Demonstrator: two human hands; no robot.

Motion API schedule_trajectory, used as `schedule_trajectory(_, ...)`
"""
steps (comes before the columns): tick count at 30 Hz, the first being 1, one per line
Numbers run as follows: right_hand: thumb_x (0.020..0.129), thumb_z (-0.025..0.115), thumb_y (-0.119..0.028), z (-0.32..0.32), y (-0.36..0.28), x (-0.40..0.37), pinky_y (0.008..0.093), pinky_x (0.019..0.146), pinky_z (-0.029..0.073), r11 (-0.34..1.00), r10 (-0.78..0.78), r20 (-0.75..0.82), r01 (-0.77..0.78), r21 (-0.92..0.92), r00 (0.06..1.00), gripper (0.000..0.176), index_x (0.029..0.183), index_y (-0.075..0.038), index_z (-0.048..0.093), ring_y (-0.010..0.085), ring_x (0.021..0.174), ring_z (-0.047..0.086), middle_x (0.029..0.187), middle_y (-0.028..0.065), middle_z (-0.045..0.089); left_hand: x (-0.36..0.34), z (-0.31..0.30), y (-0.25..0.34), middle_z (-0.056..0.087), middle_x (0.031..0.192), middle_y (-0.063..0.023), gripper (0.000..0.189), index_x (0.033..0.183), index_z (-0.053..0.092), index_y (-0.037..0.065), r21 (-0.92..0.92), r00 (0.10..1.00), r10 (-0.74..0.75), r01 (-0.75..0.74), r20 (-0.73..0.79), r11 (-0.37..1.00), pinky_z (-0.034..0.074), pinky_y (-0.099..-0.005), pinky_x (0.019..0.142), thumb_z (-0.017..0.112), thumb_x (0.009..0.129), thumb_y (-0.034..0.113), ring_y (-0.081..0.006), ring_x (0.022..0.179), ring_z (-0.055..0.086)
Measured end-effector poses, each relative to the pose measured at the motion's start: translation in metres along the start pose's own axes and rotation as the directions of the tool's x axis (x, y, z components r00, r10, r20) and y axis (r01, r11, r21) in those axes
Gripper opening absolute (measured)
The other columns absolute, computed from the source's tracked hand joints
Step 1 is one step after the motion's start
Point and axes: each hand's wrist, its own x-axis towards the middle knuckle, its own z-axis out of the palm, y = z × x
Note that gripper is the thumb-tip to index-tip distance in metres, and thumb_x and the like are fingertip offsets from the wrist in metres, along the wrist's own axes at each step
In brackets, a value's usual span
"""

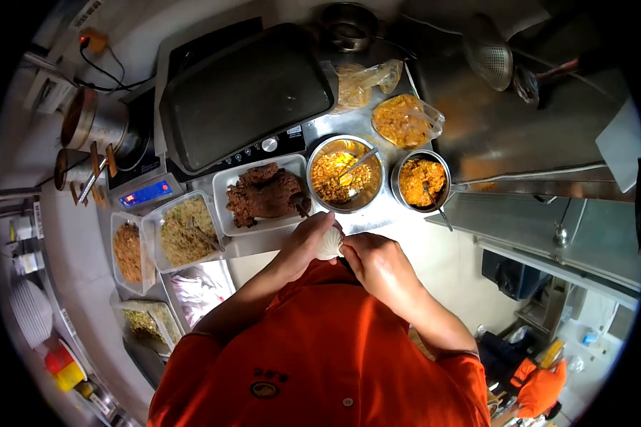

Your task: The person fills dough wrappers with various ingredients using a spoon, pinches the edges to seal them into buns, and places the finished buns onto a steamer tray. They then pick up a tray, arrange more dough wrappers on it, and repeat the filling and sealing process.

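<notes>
A pale, pleated dough bun (330,244) sits between my two hands, close to my chest. My left hand (310,240) cups it from the left, with the fingers curled round its side. From the right, the thumb and fingers of my right hand (374,260) pinch at its edge. Just beyond my hands is a white tray (224,186) of dark brown filling (267,196), with a utensil handle leaning out. Beside it stands a metal bowl (318,146) of yellow-orange chopped filling with a spoon in it.
Right of the bowl is a metal pot (400,196) of orange filling. Clear tubs (149,231) of shredded filling stand at left, near a scale (146,193). A black griddle (242,92) lies behind. Another person in orange (541,390) is at lower right.
</notes>
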Motion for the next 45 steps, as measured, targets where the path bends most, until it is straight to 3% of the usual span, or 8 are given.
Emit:
schedule_trajectory(9,0.091,0.069,-0.006,0.002,0.000,0.000,0.0461,0.067,0.056,0.998,-0.051,-0.001,0.051,0.024,0.999,0.011,0.099,0.000,0.067,0.0402,0.074,0.069,0.084,0.0224,0.070,-0.004,-0.004,0.005,0.065,0.087,-0.0062,0.046,0.106,0.060,0.005,-0.009,0.993,-0.083,0.084,0.085,0.996,0.056,-0.0297,0.064,0.046,0.108,0.049,-0.0144,0.080,0.066)
schedule_trajectory(11,0.092,0.067,-0.006,0.002,-0.005,0.000,0.0464,0.066,0.056,0.998,-0.049,-0.006,0.049,0.029,0.999,0.011,0.101,0.001,0.067,0.0409,0.074,0.069,0.083,0.0231,0.070,0.004,-0.002,-0.011,0.064,0.086,-0.0065,0.047,0.105,0.060,0.006,0.003,0.998,0.016,-0.016,-0.056,1.000,0.056,-0.0291,0.061,0.046,0.107,0.051,-0.0146,0.075,0.066)
schedule_trajectory(13,0.094,0.066,-0.006,0.005,0.004,0.001,0.0466,0.066,0.056,0.998,-0.069,0.078,0.068,0.016,0.995,0.010,0.101,0.000,0.067,0.0410,0.073,0.068,0.082,0.0234,0.069,-0.001,0.002,-0.005,0.066,0.087,-0.0072,0.048,0.103,0.060,0.006,-0.070,0.999,0.037,-0.037,0.012,0.997,0.055,-0.0283,0.055,0.048,0.106,0.052,-0.0152,0.070,0.066)
schedule_trajectory(21,0.090,0.066,-0.003,0.009,0.011,0.004,0.0424,0.067,0.058,0.965,-0.222,0.101,0.233,-0.116,0.970,0.016,0.104,0.004,0.065,0.0342,0.079,0.070,0.086,0.0206,0.070,-0.001,0.004,-0.009,0.067,0.084,-0.0084,0.046,0.104,0.061,0.006,-0.121,0.980,-0.185,0.176,-0.067,0.977,0.055,-0.0292,0.053,0.049,0.106,0.050,-0.0161,0.067,0.066)
schedule_trajectory(28,0.091,0.066,-0.005,0.027,0.023,0.007,0.0425,0.069,0.059,0.958,-0.225,0.048,0.230,-0.170,0.973,0.017,0.106,0.005,0.066,0.0343,0.077,0.071,0.086,0.0209,0.071,0.009,-0.020,-0.045,0.067,0.083,-0.0091,0.043,0.106,0.061,0.005,-0.199,0.992,-0.055,0.031,-0.114,0.980,0.057,-0.0317,0.062,0.047,0.108,0.046,-0.0164,0.068,0.065)
schedule_trajectory(30,0.092,0.068,-0.007,0.027,0.026,0.015,0.0435,0.069,0.059,0.998,-0.008,0.098,0.014,-0.064,0.995,0.026,0.113,0.007,0.065,0.0375,0.077,0.071,0.088,0.0239,0.072,0.004,-0.017,-0.033,0.068,0.084,-0.0119,0.041,0.105,0.061,0.005,-0.299,0.958,-0.045,-0.044,-0.283,0.953,0.058,-0.0341,0.066,0.048,0.107,0.044,-0.0206,0.071,0.068)
schedule_trajectory(33,0.091,0.070,-0.009,0.040,0.061,0.053,0.0449,0.069,0.058,0.992,0.119,0.057,-0.121,0.037,0.991,0.028,0.115,0.005,0.067,0.0410,0.077,0.071,0.091,0.0268,0.072,0.000,-0.044,-0.036,0.073,0.096,-0.0158,0.048,0.107,0.064,0.003,-0.478,0.946,-0.149,-0.006,-0.286,0.878,0.061,-0.0383,0.075,0.052,0.104,0.049,-0.0253,0.085,0.073)
schedule_trajectory(45,0.082,0.077,-0.014,0.184,0.185,0.172,0.0499,0.079,0.056,0.993,0.119,-0.165,-0.121,-0.001,0.979,0.024,0.104,-0.005,0.073,0.0436,0.086,0.070,0.089,0.0250,0.071,-0.018,-0.063,-0.011,0.071,0.102,-0.0104,0.046,0.103,0.066,0.006,-0.501,0.860,-0.089,-0.206,-0.502,0.840,0.056,-0.0399,0.086,0.042,0.108,0.045,-0.0253,0.097,0.069)
